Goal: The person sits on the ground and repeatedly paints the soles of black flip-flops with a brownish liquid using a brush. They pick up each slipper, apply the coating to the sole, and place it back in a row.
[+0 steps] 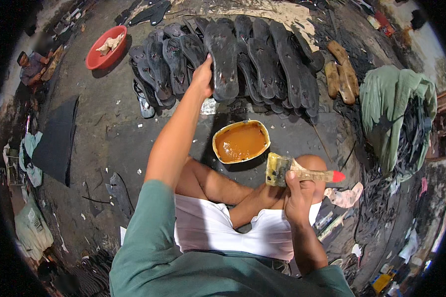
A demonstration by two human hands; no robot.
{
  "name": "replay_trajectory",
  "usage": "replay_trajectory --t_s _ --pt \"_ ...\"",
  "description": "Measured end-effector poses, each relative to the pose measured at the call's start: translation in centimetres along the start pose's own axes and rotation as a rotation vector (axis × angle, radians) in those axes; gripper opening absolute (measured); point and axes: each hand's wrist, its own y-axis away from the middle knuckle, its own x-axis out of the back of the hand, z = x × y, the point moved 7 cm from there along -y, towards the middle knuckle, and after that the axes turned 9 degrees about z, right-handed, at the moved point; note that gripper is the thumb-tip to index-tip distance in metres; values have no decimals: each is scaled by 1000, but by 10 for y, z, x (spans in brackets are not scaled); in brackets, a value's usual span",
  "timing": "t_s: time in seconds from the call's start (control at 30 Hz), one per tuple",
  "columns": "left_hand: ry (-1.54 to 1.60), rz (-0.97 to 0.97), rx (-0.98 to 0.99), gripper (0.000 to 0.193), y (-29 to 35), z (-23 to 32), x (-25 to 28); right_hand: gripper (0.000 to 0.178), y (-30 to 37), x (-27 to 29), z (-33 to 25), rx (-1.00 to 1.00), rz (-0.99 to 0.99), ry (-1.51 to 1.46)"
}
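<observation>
Head view: the person sits cross-legged on the floor (94, 128), which is dark and littered with scraps. The left hand (203, 74) is stretched forward with its fingers closed on the near edge of a black sole (224, 54). This sole is flat, long and dusty grey-black, with small holes showing near its lower end, and it lies on top of the row of soles (262, 59) fanned out across the floor ahead of the person. Those overlap one another like shingles, all of the same dark rubber.

The right hand (298, 198) is closed in a fist around the handle of a brush (295, 171), held near the right knee. The brush has a wide head caked with yellowish glue, a pale handle and a red tip pointing to the right.

Between the knees and the soles stands a tub (241, 142), oval with a pale rim, holding glossy amber-brown glue nearly to the brim. Farther off to the left is a red basin (105, 47) with a crumpled pale rag in it. On the right a green sack (399, 114) lies open, with black strips spilling from it. Near it are a few brown wooden lasts (342, 74). Another person (32, 67) sits at the far left edge.
</observation>
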Motion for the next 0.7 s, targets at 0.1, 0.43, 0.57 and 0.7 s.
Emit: replay_trajectory --t_s 0.1,0.43,0.57,0.7 --pt "23 -26 -141 42 -88 4 59 26 3 -21 -6 22 -83 -17" --pt "-856 1160 -841 53 195 40 333 46 -30 -22 0 13 145 579" --pt "-1517 1638 -127 96 344 -17 500 63 -68 -81 18 296 -82 692" --pt "-858 1154 -39 92 388 -96 582 55 -112 -114 82 676 -139 930"
